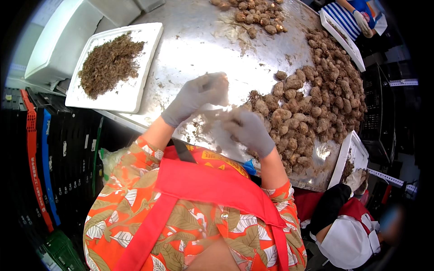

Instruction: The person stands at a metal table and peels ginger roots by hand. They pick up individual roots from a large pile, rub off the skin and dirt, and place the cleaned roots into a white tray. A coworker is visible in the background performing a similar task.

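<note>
My left hand (198, 95), in a grey glove, is raised over the metal table with its fingers curled around a small brown taro corm (222, 80). The corm is blurred and mostly covered by the glove. My right hand (249, 130), gloved in the same grey, is bent lower down, beside the near edge of a heap of hairy taro corms (322, 95). Motion blurs its fingertips, so whether anything is between them is unclear. Dark fibre scraps (193, 130) are scattered on the metal below my hands.
A white foam lid (144, 71) at the left holds brown fibres (108, 66). More corms (259, 15) lie at the far side of the metal table (190, 44). Two gloved co-workers stand at the right, beside white foam trays (340, 162). Stacked black crates (73, 149) are at the left.
</note>
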The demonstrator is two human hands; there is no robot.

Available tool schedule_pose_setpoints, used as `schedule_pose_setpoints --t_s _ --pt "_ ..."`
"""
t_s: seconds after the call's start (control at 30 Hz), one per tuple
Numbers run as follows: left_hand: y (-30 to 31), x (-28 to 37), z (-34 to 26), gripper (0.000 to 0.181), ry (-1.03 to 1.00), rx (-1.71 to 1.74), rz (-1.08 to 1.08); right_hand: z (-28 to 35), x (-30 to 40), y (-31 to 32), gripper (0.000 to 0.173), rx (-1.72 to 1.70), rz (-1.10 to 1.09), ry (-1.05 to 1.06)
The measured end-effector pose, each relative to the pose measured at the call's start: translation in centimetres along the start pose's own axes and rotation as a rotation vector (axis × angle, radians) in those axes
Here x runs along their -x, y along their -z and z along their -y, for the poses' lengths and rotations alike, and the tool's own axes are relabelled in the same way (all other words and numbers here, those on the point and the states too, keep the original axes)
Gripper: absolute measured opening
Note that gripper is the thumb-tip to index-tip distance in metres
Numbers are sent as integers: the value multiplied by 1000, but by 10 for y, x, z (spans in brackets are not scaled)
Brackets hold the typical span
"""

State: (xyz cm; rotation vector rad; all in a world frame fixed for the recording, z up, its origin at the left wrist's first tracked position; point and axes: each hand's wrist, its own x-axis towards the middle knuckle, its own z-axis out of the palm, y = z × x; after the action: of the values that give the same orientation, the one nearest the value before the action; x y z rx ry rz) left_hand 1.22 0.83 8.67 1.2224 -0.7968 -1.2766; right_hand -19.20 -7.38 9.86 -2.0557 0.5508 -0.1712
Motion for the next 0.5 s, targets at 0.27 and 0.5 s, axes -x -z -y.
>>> schedule_pose_setpoints --t_s 0.27,0.5 --pt "1 -2 -8 57 12 -24 25 -22 10 -1 37 -382 -20 -396" --pt "-16 -5 -8 51 -26 -205 95 6 -4 -12 45 -727 -234 -332"
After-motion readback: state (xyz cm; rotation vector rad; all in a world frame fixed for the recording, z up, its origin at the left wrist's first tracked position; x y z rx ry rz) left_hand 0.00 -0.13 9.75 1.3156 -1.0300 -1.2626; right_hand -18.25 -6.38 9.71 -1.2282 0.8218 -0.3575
